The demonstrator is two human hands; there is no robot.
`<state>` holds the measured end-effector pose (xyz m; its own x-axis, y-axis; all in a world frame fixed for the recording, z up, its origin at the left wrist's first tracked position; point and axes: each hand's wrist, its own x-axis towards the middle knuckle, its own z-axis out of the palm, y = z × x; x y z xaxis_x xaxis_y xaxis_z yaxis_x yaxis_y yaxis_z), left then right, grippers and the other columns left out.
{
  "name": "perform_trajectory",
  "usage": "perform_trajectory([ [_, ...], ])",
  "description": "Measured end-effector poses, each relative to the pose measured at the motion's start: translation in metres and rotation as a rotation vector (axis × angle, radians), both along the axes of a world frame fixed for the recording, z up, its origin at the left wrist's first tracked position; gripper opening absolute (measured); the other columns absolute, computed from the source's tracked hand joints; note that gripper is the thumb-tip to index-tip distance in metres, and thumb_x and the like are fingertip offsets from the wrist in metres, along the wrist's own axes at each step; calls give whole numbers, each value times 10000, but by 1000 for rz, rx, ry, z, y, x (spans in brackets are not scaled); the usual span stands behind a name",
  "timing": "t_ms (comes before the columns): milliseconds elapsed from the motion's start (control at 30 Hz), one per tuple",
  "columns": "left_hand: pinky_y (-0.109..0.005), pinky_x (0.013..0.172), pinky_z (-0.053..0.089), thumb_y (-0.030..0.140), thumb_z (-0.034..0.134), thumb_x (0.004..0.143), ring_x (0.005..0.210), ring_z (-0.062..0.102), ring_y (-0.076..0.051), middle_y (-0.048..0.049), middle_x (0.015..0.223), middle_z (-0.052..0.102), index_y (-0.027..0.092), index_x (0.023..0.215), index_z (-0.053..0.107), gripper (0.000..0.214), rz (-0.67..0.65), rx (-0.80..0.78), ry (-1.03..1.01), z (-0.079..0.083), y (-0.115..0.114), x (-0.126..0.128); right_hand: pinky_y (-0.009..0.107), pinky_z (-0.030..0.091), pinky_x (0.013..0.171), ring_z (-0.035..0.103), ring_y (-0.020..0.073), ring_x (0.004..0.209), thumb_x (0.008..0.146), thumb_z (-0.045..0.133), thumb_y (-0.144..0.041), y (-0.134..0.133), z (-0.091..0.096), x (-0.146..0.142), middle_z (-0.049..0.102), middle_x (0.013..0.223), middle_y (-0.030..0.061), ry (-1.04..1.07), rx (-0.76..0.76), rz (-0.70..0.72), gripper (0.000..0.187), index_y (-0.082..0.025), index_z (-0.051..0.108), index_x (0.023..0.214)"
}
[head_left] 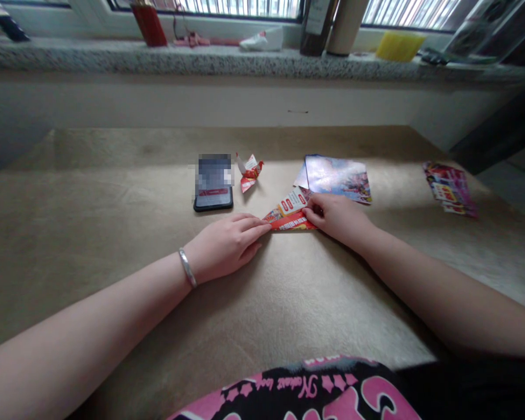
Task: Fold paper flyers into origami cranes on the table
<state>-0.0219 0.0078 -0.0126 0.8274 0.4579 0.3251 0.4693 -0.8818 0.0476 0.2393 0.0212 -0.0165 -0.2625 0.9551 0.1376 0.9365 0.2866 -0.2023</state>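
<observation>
I am watching the left hand lying flat on the table. Its fingers are stretched out, holding nothing and pressing on the left tip of the folded flyer. The right hand is curling its fingers and pinching the flyer's right edge. The flyer is lying at the middle of the frame, between the two hands, flat on the table. It is showing as a low red-and-white triangle, so I am judging the folding to be at an early stage: a few creases are made, and no finished shape is showing yet. Just above it, beside the phone, a small folded paper figure is standing complete. Printed sheets are lying flat at upper right, and more flyers are lying at the far right.
</observation>
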Motion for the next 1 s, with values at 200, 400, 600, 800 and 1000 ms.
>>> perform_trajectory([
  [200, -368, 902, 530, 200, 465, 902, 1021, 591, -209, -106, 1131, 642, 122, 1219, 579, 345, 37, -78, -13, -2, -1, 1, 266, 298, 544, 570, 181, 688, 886, 470, -344, 0, 1, -1, 676, 827, 58, -55, 4, 20, 191, -199, 579, 828],
  [400, -364, 888, 532, 226, 468, 905, 1026, 586, -209, -104, 1135, 641, 141, 1201, 593, 332, 14, -82, -6, -2, 0, 0, 282, 347, 592, 584, 200, 693, 914, 416, -352, -1, 5, 0, 683, 840, 84, -14, -36, -36, 234, -195, 585, 881],
  [600, -357, 912, 527, 229, 484, 896, 1079, 567, -217, -110, 1181, 624, 121, 1234, 560, 363, -42, -48, 31, 1, 0, -2, 272, 353, 596, 556, 178, 656, 903, 396, -309, 2, 10, 10, 640, 741, 64, 83, -57, 40, 217, -190, 533, 785],
  [800, -352, 939, 518, 204, 479, 895, 1114, 563, -215, -99, 1220, 614, 121, 1244, 552, 366, -91, -44, 42, 0, 0, -2, 278, 317, 546, 523, 172, 590, 881, 421, -333, 2, 11, 11, 619, 676, 46, 16, -24, -61, 223, -197, 551, 762],
  [1000, -360, 959, 508, 192, 484, 891, 1135, 553, -211, -93, 1258, 595, 128, 1261, 541, 380, -96, -61, 34, 0, 1, -1, 330, 406, 716, 567, 233, 875, 876, 487, -336, 0, 6, 7, 644, 1024, 106, -38, 251, 65, 224, -180, 607, 984],
])
